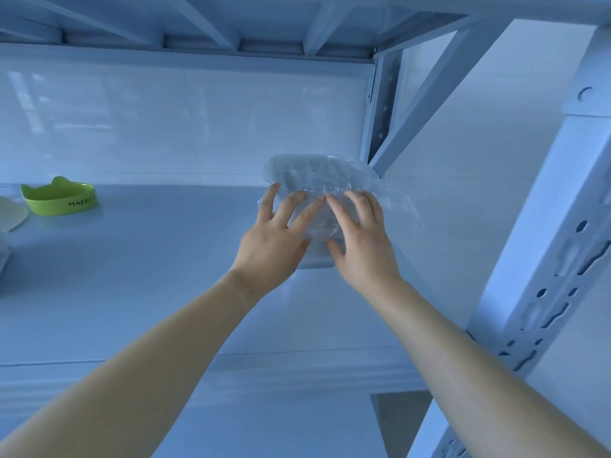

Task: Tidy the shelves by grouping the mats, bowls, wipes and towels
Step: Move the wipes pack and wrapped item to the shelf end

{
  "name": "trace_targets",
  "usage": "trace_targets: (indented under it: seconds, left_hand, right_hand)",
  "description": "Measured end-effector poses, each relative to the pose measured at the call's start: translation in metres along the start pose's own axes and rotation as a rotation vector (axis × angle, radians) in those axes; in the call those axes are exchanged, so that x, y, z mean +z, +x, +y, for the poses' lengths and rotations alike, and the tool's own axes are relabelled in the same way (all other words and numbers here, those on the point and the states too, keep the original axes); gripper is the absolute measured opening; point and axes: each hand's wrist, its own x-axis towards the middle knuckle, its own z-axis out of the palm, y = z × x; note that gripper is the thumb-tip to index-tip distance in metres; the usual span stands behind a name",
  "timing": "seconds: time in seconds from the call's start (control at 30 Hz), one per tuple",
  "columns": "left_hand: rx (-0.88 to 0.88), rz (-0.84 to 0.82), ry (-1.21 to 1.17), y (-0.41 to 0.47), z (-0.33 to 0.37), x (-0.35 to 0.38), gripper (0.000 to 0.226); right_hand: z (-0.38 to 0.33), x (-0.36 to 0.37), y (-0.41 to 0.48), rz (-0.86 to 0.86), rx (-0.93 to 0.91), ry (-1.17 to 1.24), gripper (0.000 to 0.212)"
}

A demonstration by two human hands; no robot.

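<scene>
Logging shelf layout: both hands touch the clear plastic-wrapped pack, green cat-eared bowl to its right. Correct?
No. The head view shows the green cat-eared bowl left of the clear plastic-wrapped pack; the left hand and right hand do touch it.

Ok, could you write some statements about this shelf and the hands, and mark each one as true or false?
1. The left hand and the right hand both touch the plastic-wrapped package with spread fingers. True.
2. The green bowl stands directly beside the package. False: it stands far to the left on the shelf, well apart from the package.
3. The green bowl bears the word "Happy". True.
4. The package lies at the left end of the shelf. False: it lies near the right end, close to the upright post.
</scene>
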Motion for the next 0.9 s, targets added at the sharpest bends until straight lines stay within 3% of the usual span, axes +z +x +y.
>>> trace_targets:
  seconds: [0.53,0.7,0.9]
  left_hand:
    - [-0.018,-0.15,-0.058,0.042,-0.024,0.048,0.079]
    - [0.06,-0.038,0.09,0.04,-0.024,0.056,0.08]
    - [0.118,0.014,0.108,0.052,-0.03,0.072,0.081]
  right_hand:
    - [0.039,0.034,0.043,-0.01,0.052,-0.103,0.061]
    - [0.042,0.043,0.042,0.06,-0.002,-0.164,0.061]
    - [0.05,0.057,0.051,0.118,-0.054,-0.278,0.078]
